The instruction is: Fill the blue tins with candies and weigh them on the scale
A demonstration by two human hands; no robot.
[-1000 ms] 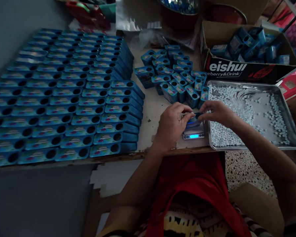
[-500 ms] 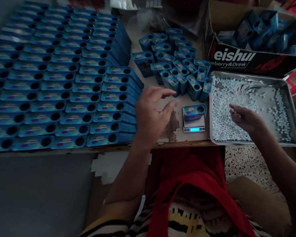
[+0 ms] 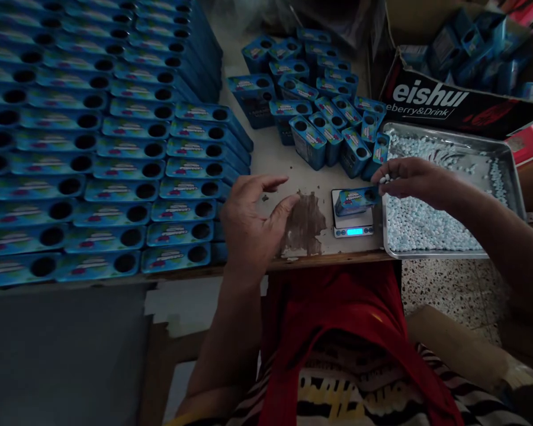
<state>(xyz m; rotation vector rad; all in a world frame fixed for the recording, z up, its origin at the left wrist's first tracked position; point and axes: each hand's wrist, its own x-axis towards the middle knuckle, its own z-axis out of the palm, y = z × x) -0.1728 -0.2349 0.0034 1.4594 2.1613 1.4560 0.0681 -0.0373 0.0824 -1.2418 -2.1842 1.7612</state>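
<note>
Head: right hand (image 3: 411, 180) pinches pellets (image 3: 385, 177) over tin (image 3: 355, 200) on scale (image 3: 354, 228); left hand (image 3: 253, 216) spread; tray (image 3: 453, 136) holds pellets.

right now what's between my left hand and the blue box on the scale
Only bare tabletop with a worn brown patch, seen in the head view; the left hand is open, apart from the blue box on the scale.

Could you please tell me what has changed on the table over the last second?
Both hands let go of the blue tin on the scale. The left hand drew back leftward and hovers open. The right hand went to the tray, pinched white pellets in its fingers and brought them to the tin's hole. The tin, scale, tray and rows of tins kept their places.
</note>
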